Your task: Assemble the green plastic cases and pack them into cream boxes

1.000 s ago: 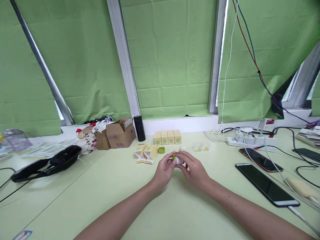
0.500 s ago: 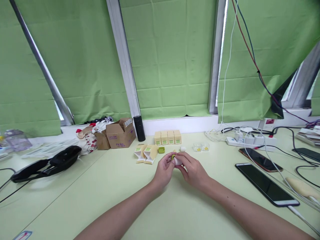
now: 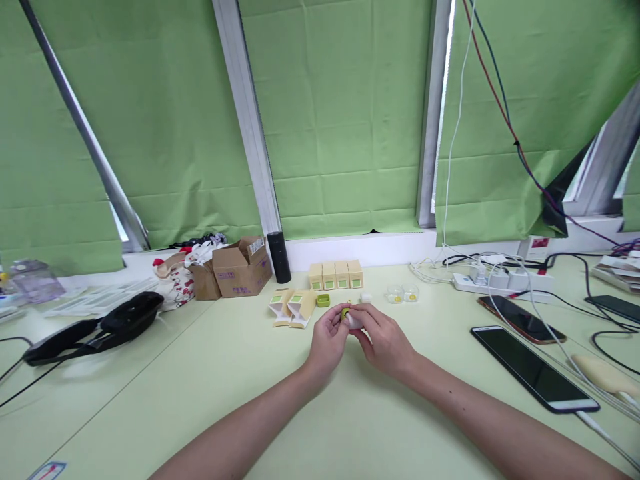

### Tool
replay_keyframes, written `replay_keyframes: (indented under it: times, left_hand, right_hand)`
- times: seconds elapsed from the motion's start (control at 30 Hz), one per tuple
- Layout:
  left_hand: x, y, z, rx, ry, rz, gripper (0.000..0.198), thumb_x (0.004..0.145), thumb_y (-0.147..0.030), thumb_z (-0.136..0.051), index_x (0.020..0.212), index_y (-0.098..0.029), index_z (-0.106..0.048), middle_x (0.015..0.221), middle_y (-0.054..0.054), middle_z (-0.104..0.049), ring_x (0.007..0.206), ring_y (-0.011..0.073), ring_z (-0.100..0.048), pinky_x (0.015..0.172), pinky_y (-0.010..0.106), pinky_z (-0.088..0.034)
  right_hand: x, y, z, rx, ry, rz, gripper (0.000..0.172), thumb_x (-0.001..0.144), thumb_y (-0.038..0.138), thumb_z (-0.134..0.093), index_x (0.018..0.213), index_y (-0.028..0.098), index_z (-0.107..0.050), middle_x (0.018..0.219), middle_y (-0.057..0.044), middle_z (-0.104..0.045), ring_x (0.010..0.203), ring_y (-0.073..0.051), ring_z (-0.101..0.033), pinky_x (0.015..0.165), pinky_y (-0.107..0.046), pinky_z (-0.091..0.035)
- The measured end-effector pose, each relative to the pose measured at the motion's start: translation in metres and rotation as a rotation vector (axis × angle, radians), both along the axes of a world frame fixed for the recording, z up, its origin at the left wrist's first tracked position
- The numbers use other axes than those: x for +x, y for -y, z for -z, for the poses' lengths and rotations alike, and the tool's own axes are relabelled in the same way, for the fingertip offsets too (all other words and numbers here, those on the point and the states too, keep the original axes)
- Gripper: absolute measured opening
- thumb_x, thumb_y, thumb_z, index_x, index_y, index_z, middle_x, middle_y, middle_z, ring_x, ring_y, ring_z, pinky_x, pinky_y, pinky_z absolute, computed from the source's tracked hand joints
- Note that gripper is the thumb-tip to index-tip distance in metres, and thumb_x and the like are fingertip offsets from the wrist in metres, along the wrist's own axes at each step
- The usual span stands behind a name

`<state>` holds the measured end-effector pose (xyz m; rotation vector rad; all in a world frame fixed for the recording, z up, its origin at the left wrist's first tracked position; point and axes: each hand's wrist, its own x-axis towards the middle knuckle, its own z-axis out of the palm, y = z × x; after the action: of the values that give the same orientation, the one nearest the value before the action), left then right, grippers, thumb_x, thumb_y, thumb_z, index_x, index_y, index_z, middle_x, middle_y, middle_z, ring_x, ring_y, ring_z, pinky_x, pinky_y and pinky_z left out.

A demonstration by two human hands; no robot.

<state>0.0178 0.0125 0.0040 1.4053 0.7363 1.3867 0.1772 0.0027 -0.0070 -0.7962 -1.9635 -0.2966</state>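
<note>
Small white piece (image 3: pixel 354 322), 1: pinched in grip of right hand (image 3: pixel 385 339), above desk (image 3: pixel 225 373). Small green piece (image 3: pixel 345 312), 1: pinched by left hand (image 3: pixel 327 343), just beside it. Beyond: 4 cartons (image 3: pixel 341 275) in a row; 2 opened cartons (image 3: pixel 302 307); 1 green container (image 3: pixel 323 301).

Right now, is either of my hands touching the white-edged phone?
No, the left hand and right hand both hold a small white-and-green item, apart from the white-edged phone.

Office-like workspace, with long pale desk (image 3: pixel 240 353), power strip (image 3: pixel 465 287), tangled cables (image 3: pixel 425 272), phone (image 3: pixel 533 367) and green window blinds (image 3: pixel 340 120).
</note>
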Motion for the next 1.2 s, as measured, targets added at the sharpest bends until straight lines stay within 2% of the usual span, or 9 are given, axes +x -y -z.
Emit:
replay_keyframes:
  times: [0.17, 0.33, 0.53, 0.73, 0.97, 1.2]
  left_hand:
    - [-0.0041, 0.0017, 0.0033, 0.020, -0.012, 0.114, 0.051, 0.085, -0.044, -0.079, 0.126, -0.016, -0.066, 0.133, 0.017, -0.070, 0.129, 0.0328, -0.064, 0.111, 0.048, -0.052]
    - [-0.0017, 0.0022, 0.0046, 0.009, -0.031, 0.107, 0.061, 0.079, -0.046, -0.086, 0.128, -0.017, -0.064, 0.135, 0.018, -0.068, 0.130, 0.0333, -0.063, 0.109, 0.047, -0.053]
    - [-0.0005, 0.0009, 0.0028, 0.005, -0.061, 0.099, 0.054, 0.081, -0.046, -0.084, 0.123, -0.016, -0.066, 0.122, 0.015, -0.073, 0.119, 0.0292, -0.068, 0.107, 0.045, -0.054]
    - [-0.0008, 0.0001, 0.0038, -0.003, -0.061, 0.099, 0.055, 0.082, -0.048, -0.083, 0.122, -0.016, -0.065, 0.119, 0.014, -0.073, 0.115, 0.0270, -0.069, 0.105, 0.042, -0.054]
    - [-0.0006, -0.0013, 0.0054, -0.010, -0.058, 0.100, 0.052, 0.083, -0.046, -0.083, 0.122, -0.016, -0.066, 0.117, 0.013, -0.073, 0.113, 0.0268, -0.070, 0.105, 0.043, -0.054]
    - [-0.0038, -0.0051, 0.0091, -0.017, -0.036, 0.151, 0.055, 0.082, -0.045, -0.084, 0.125, -0.016, -0.069, 0.126, 0.016, -0.071, 0.123, 0.0305, -0.066, 0.108, 0.044, -0.052]
  right_hand:
    - [0.0036, -0.0038, 0.0071, -0.019, 0.004, -0.025, 0.044, 0.099, 0.008, -0.050, 0.141, 0.021, -0.053, 0.131, -0.015, -0.067, 0.114, -0.027, -0.071, 0.089, -0.042, -0.066]
    - [0.0053, -0.0051, 0.0103, -0.021, 0.004, -0.008, 0.052, 0.093, 0.004, -0.052, 0.143, 0.020, -0.051, 0.133, -0.016, -0.067, 0.118, -0.029, -0.070, 0.092, -0.044, -0.066]
    - [0.0033, -0.0030, 0.0074, 0.007, -0.005, -0.011, 0.043, 0.096, 0.005, -0.050, 0.136, 0.021, -0.058, 0.127, -0.015, -0.070, 0.112, -0.026, -0.073, 0.088, -0.042, -0.067]
    - [0.0016, -0.0016, 0.0063, 0.003, 0.005, 0.019, 0.033, 0.099, 0.008, -0.050, 0.129, 0.018, -0.061, 0.123, -0.016, -0.071, 0.105, -0.027, -0.074, 0.083, -0.041, -0.067]
    - [0.0020, -0.0028, 0.0069, -0.001, 0.002, 0.020, 0.035, 0.098, 0.007, -0.050, 0.129, 0.018, -0.061, 0.122, -0.016, -0.071, 0.103, -0.026, -0.074, 0.082, -0.040, -0.066]
    - [0.0034, -0.0024, 0.0077, -0.032, 0.007, 0.011, 0.036, 0.097, 0.006, -0.051, 0.129, 0.019, -0.060, 0.125, -0.014, -0.070, 0.106, -0.026, -0.073, 0.083, -0.040, -0.065]
